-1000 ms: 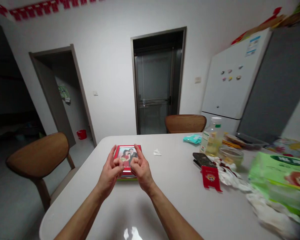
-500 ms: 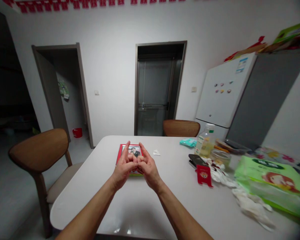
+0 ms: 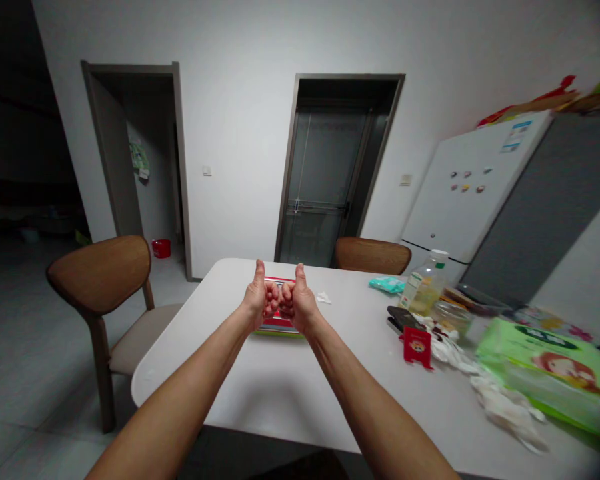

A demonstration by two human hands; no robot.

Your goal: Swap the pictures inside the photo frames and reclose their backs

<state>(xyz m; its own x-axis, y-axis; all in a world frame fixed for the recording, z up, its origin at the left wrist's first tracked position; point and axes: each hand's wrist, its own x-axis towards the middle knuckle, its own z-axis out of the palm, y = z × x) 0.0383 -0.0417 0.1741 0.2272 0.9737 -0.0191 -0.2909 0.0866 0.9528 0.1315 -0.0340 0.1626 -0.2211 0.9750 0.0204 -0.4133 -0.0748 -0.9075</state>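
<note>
My left hand (image 3: 257, 298) and my right hand (image 3: 300, 300) are raised side by side above the white table (image 3: 220, 373). Both have their fingers curled into fists with the thumbs pointing straight up. The knuckles face each other and are close to touching; whether they touch I cannot tell. Nothing shows in either hand. Behind and below them lies a red-bordered photo (image 3: 279, 323) with a green lower edge, its picture mostly hidden by the hands. A small scrap of white tissue (image 3: 323, 298) rests to its right.
On the right of the table stand a clear bottle (image 3: 424, 287), a black phone-like object (image 3: 403, 319), a red card (image 3: 417, 345), crumpled tissues (image 3: 503, 403) and a green tissue pack (image 3: 545, 363). Wooden chairs stand at the left (image 3: 103, 277) and far side (image 3: 373, 255).
My index fingers, which pointed up, are now curled in, and both thumbs have risen upright. The hands moved slightly up and right in view. The camera view shifted too.
</note>
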